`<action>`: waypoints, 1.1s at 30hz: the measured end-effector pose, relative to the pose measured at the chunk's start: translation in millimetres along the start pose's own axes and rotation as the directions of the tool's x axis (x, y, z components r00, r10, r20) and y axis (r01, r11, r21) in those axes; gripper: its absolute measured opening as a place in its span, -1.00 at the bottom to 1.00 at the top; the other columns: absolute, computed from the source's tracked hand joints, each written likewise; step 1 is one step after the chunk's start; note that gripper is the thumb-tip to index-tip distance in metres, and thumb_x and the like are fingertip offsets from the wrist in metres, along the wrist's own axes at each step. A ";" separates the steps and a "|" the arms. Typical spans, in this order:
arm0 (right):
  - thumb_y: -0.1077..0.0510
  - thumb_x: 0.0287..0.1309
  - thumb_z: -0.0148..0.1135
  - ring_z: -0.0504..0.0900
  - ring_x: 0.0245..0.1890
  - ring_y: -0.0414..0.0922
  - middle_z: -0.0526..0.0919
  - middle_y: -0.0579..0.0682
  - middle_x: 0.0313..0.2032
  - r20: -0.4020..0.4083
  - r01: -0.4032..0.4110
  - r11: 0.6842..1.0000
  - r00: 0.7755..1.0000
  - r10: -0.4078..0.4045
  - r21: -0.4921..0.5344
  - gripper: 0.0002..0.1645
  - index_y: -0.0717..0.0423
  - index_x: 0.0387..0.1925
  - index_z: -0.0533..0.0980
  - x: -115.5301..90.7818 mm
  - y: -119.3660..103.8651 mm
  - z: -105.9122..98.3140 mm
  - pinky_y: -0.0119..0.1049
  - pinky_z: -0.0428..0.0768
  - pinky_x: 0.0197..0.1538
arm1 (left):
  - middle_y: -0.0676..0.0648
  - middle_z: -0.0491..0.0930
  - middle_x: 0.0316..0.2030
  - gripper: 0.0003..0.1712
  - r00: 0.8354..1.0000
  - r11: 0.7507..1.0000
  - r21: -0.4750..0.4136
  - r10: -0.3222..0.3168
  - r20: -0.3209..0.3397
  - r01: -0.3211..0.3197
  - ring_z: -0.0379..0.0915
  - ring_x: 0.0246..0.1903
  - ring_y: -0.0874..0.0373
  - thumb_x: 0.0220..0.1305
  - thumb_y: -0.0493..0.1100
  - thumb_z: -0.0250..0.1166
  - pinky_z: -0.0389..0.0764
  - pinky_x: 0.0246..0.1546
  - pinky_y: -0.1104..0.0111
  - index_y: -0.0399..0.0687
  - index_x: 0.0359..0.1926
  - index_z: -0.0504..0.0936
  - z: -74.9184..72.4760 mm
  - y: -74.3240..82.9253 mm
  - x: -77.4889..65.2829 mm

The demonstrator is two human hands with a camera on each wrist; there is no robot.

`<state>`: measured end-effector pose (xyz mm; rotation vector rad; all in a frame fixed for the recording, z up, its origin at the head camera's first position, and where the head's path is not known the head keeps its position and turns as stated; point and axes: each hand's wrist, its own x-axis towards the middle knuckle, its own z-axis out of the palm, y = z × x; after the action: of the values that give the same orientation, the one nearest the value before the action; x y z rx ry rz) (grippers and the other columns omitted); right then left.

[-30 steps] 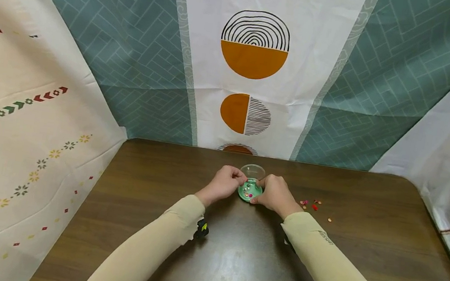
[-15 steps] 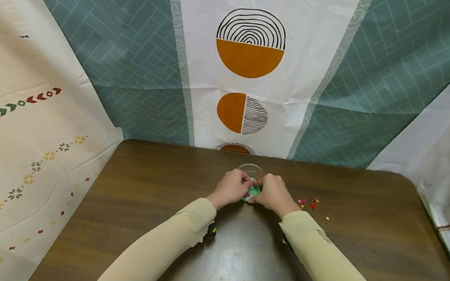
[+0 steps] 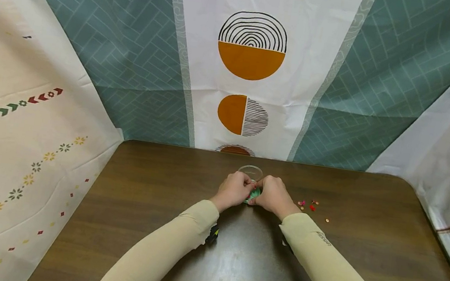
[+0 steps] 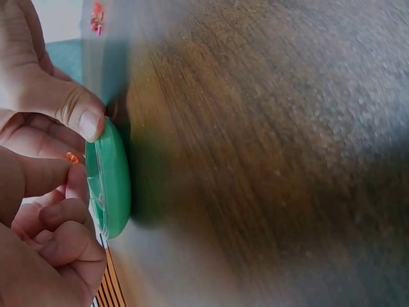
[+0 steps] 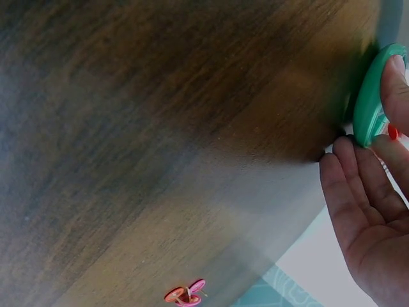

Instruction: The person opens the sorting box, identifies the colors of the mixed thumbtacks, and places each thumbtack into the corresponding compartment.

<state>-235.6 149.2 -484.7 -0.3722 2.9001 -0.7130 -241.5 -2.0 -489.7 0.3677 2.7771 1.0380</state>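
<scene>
A small round green case (image 3: pixel 254 194) with a raised clear lid (image 3: pixel 250 170) stands near the table's far edge. My right hand (image 3: pixel 274 194) grips its right side; in the left wrist view, the right thumb presses on the green rim (image 4: pixel 116 182). My left hand (image 3: pixel 236 190) is over the case's left side, its fingertips bunched. Between the left thumb and finger is a small orange-red thumbtack (image 4: pixel 73 157). The right wrist view shows a red bit (image 5: pixel 393 132) beside the green case (image 5: pixel 369 102). Both hands hide most of the inside.
Several loose thumbtacks (image 3: pixel 312 207), pink, red and orange, lie right of the right hand; some thumbtacks (image 5: pixel 186 295) show gold points. The dark wooden table (image 3: pixel 149 187) ends at a hanging patterned cloth (image 3: pixel 151 53).
My left hand has moved right over the case, its fingertips now close to the right hand's and covering the contents. My right hand keeps its hold. The view has shifted slightly.
</scene>
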 end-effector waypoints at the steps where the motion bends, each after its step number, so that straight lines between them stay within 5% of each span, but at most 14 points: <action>1: -0.12 -0.37 0.56 0.47 -0.40 -0.16 0.61 -0.22 -0.47 0.000 0.000 1.000 1.000 0.000 0.002 -0.58 -0.06 -0.38 0.66 -0.2 0.2 0.2 -0.26 0.45 -0.27 | 0.20 0.47 -0.64 -0.73 1.000 1.000 -0.004 0.001 -0.001 -0.001 0.31 -0.66 0.25 0.30 0.04 0.15 0.29 -0.68 0.38 0.10 -0.43 0.67 0.1 0.2 0.0; 15: -0.11 -0.35 0.56 0.47 -0.43 -0.17 0.61 -0.23 -0.48 -0.007 0.017 1.000 1.000 -0.017 0.012 -0.57 -0.04 -0.35 0.67 1.6 2.6 1.5 -0.30 0.44 -0.33 | 0.22 0.49 -0.61 -0.75 0.998 0.998 -0.044 0.038 -0.051 -0.040 0.34 -0.62 0.29 0.29 0.02 0.17 0.34 -0.63 0.42 0.07 -0.42 0.68 0.3 -1.7 0.7; 21: -0.11 -0.37 0.56 0.53 -0.19 -0.11 0.64 -0.08 -0.19 -0.010 -0.007 1.000 1.000 0.007 0.012 -0.32 0.07 -0.10 0.62 0.6 0.8 0.3 -0.26 0.48 -0.19 | 0.17 0.54 -0.45 -0.81 0.979 0.982 -0.124 0.123 -0.160 -0.144 0.39 -0.46 0.30 0.29 -0.13 0.14 0.42 -0.43 0.45 -0.06 -0.30 0.67 -16.8 -8.5 0.1; 27: -0.12 -0.37 0.56 0.52 -0.11 -0.08 0.63 -0.04 -0.16 -0.012 0.003 1.000 1.000 -0.003 0.007 -0.29 0.11 -0.08 0.61 0.9 1.4 1.2 -0.23 0.46 -0.12 | 0.16 0.53 -0.47 -0.82 0.962 0.981 -0.104 0.138 -0.235 -0.166 0.40 -0.46 0.29 0.28 -0.13 0.17 0.43 -0.43 0.43 -0.10 -0.24 0.66 -36.1 -26.0 -5.4; 33: -0.13 -0.37 0.56 0.51 -0.08 -0.05 0.62 -0.04 -0.12 -0.007 -0.004 1.000 1.000 0.004 0.007 -0.27 0.11 -0.08 0.61 0.7 1.7 -0.2 -0.21 0.45 -0.09 | 0.10 0.58 -0.33 -0.74 0.974 0.986 -0.046 0.149 -0.169 -0.159 0.46 -0.34 0.33 0.22 -0.15 0.25 0.46 -0.32 0.46 -0.15 -0.09 0.62 -37.4 -43.7 -15.2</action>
<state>-236.7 150.5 -485.4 -0.3639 2.9028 -0.7254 -243.1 -61.5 -489.7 0.5197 2.8925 1.2363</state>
